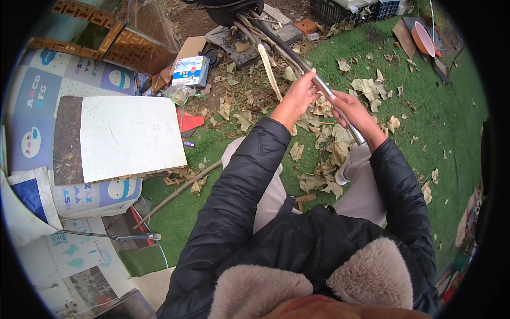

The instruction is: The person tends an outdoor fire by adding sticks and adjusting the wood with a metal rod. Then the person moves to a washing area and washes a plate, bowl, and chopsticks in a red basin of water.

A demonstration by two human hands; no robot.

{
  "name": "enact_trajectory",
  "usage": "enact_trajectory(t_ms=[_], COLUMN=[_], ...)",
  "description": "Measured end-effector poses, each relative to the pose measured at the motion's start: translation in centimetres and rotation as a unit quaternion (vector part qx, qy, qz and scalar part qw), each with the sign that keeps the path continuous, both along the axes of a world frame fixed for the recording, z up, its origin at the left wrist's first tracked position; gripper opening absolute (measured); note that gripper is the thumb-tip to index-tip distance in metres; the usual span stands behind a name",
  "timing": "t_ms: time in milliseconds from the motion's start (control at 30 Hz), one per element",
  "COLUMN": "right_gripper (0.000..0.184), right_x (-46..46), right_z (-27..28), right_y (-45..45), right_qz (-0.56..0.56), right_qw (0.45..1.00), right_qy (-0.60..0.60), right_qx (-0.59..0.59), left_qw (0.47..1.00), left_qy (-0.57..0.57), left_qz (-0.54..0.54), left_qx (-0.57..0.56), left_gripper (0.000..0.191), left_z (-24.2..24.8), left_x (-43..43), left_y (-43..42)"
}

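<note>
A long metal pipe (327,88) slants from under a black pot (229,12) down towards me. Its far stretch is dark, its near end shiny and open. My right hand (352,109) grips it close to that near end. Farther up, my left hand (299,93) holds it loosely, thumb against the side and fingers curled at its lower edge. Beside the pipe, several sticks (275,44) also run in under the pot. One pale split stick (269,69) lies left of my left hand. Dry leaves (340,143) cover the green artificial turf (422,119) beneath my hands.
Stone blocks (243,56) and a brick (306,26) surround the pot's base. A white board (131,137) lies at left on a patterned mat (38,87). Nearby are a box (191,71) and a long stick (179,193). A pink basin (423,39) leans at far right.
</note>
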State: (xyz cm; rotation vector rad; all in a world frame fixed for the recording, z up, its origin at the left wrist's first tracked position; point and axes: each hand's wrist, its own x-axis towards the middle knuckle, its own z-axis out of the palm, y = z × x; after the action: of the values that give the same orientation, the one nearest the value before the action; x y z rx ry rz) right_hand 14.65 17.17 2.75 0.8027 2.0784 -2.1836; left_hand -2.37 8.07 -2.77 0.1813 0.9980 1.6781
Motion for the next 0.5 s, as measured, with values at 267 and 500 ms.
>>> enact_trajectory(t_ms=[267,500], right_gripper=[0.043,0.039], right_x=[-2.6,0.7], right_z=[-0.3,0.9], right_y=[0.7,1.5], right_qz=[0.001,-0.001], right_qw=[0.999,1.0], right_qy=[0.038,0.017], right_qx=[-0.023,-0.023], left_qw=[1.0,1.0], left_qy=[0.001,0.005], left_qz=[0.013,0.0], left_qx=[0.007,0.006], left_gripper=[0.036,0.062], left_z=[0.2,0.4], left_x=[-0.5,-0.4], left_y=[-0.4,-1.1])
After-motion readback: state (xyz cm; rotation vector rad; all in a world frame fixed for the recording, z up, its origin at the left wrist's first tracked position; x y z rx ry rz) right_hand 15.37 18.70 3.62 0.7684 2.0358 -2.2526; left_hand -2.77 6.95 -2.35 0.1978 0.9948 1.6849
